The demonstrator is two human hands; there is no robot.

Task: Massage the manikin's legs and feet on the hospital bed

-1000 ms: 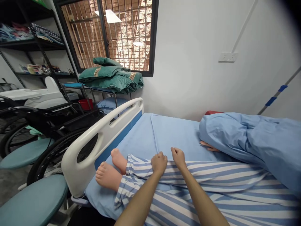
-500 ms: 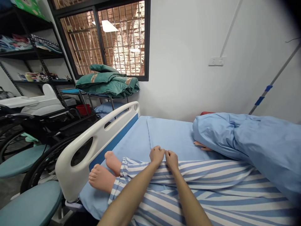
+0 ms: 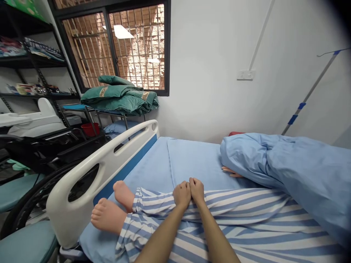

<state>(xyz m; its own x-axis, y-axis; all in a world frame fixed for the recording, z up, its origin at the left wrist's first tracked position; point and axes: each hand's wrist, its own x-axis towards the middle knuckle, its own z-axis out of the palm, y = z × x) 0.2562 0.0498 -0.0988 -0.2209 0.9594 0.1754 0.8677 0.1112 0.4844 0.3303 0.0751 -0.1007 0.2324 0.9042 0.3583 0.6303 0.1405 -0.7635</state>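
My left hand [image 3: 181,193] and my right hand [image 3: 196,190] are side by side, touching at the knuckles. Both are closed, with fingers curled and undersides hidden. They rest at the far leg of blue-and-white striped trousers [image 3: 241,204], about mid-shin. The trousers are on a lying figure that looks like a care manikin, whose bare feet [image 3: 108,215] stick out at the left. A light blue quilt [image 3: 252,153] covers its upper part, and the fingers of its hand [image 3: 232,171] show beneath the quilt's edge.
The bed's white footboard [image 3: 109,157] rises at left. Beyond it are a wheelchair [image 3: 46,149], teal stools [image 3: 30,243], folded green bedding [image 3: 120,95] under the window, and black shelves [image 3: 33,58]. A drip pole [image 3: 309,93] leans at right before the white wall.
Both closed hands have come down slightly and closer together onto the far leg. The view has shifted a little, so the surroundings sit further left.
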